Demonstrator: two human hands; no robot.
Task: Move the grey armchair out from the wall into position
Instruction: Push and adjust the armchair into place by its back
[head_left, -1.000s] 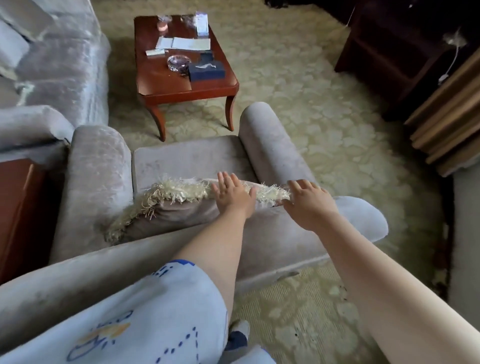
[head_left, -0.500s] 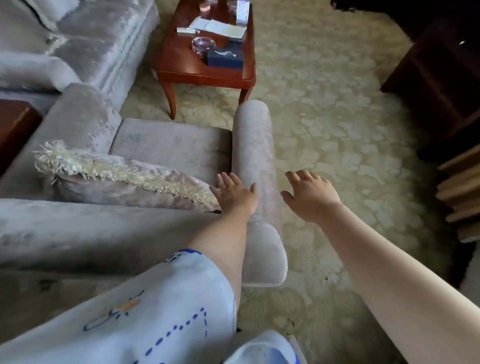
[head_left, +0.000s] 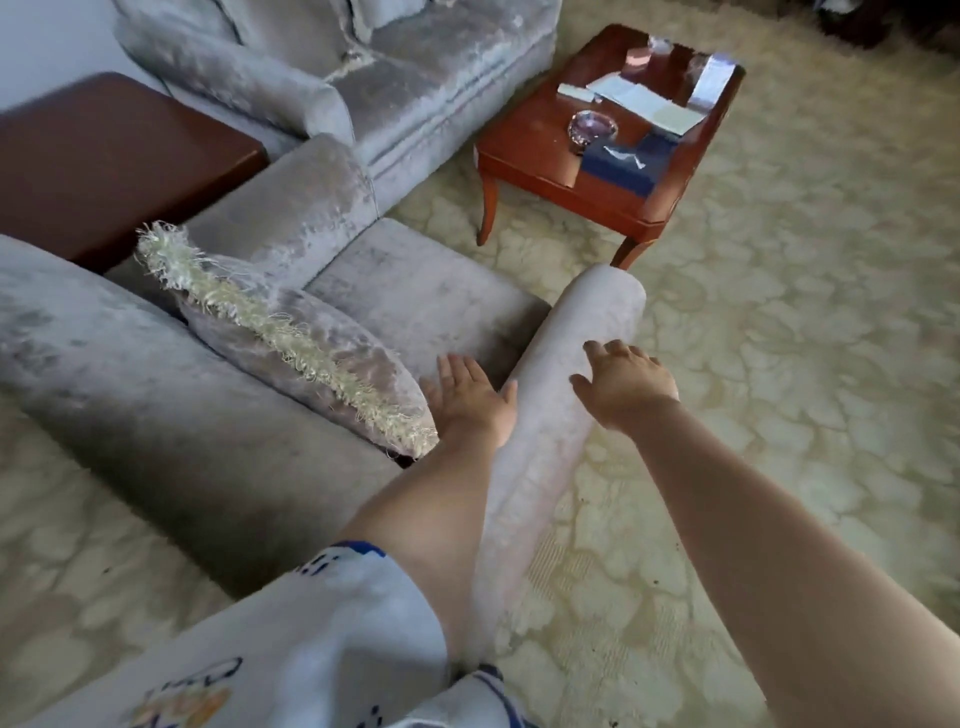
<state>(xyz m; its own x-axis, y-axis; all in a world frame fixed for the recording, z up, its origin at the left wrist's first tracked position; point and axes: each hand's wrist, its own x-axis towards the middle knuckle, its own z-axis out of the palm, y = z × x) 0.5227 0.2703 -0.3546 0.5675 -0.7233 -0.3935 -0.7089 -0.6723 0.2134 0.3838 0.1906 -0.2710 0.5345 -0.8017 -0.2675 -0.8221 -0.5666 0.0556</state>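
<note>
Since half a second ago the right hand has come onto the armrest of the grey armchair, fingers spread and gripping nothing. The left hand lies flat against its inner side. The chair stands on the carpet beside the sofa.

Grey armchair: stands on the patterned carpet, between a dark side table and open floor.
Fringed cushion: leans against the backrest.
Left hand: fingers straight, flat against the inner side of the near armrest, beside the cushion's corner.
Right hand: fingers spread over the armrest's outer side; contact unclear.
Beyond: grey sofa, wooden coffee table.
</note>
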